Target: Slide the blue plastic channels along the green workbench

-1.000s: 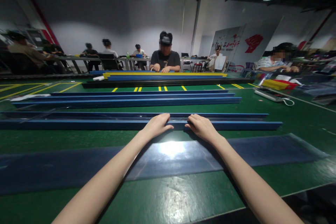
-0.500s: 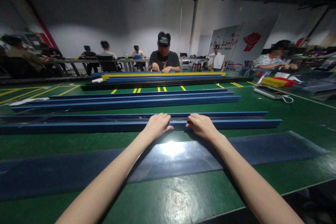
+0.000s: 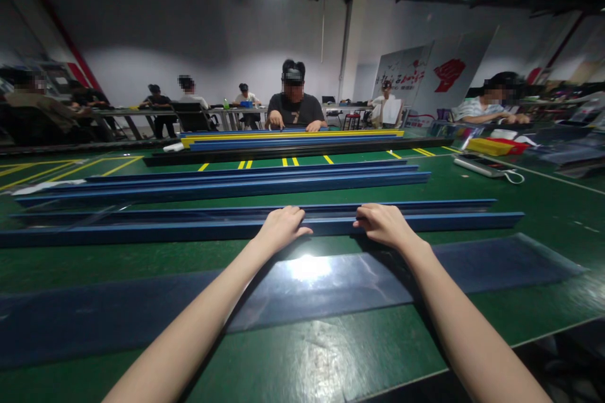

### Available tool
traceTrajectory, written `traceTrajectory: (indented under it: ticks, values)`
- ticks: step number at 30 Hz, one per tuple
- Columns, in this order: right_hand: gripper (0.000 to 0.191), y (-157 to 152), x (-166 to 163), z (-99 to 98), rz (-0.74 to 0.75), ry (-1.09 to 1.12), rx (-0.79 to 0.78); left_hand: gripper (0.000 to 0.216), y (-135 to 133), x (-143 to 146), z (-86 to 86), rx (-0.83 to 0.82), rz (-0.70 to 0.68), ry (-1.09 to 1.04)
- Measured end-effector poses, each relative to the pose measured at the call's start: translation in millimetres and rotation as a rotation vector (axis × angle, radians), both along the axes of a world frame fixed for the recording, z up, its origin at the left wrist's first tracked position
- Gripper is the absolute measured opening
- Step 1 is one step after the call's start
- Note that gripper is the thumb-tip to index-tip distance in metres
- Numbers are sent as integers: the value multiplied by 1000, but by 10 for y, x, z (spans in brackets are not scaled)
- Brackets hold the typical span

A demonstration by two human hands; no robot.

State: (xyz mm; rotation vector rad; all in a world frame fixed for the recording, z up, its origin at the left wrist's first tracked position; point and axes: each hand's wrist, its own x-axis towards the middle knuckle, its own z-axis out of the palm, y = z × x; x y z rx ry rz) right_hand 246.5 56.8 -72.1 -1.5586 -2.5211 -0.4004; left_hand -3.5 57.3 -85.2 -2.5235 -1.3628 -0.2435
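A long blue plastic channel strip [image 3: 449, 221] lies across the table in front of me, with raised walls along both edges. My left hand [image 3: 283, 227] is bent over its near wall, fingers curled into the channel and thumb on the front side. Further right, my right hand [image 3: 382, 223] pinches the same wall, its fingertips partly hidden inside the channel. Between the two hands a short stretch of the wall shows. Under my forearms a transparent plastic sheet [image 3: 331, 289] lies flat and reflects the lamp.
Beyond are more blue strips [image 3: 236, 186], a yellow strip [image 3: 293, 135] and a black strip [image 3: 302, 151]. A power bank [image 3: 479, 165] with a white cord and a yellow tray [image 3: 489, 147] lie at right. A co-worker [image 3: 295, 107] sits opposite.
My right hand has moved right, and the near blue channel strip has slid right as well. My left hand stays in nearly the same place.
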Motion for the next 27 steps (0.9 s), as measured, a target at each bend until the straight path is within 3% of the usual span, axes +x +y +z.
traceTrajectory:
  ticks: [10,22,27]
  values:
    - [17,31,274,-21,-129,15,-22,30,14,-18,18,-8,-3,-10]
    - [23,10,237,-5,-123,50,7,29,46,-32,-71,36,-56,-36]
    - [30,2,76,-49,-62,83,12,30,54,-34,-78,66,-56,-12]
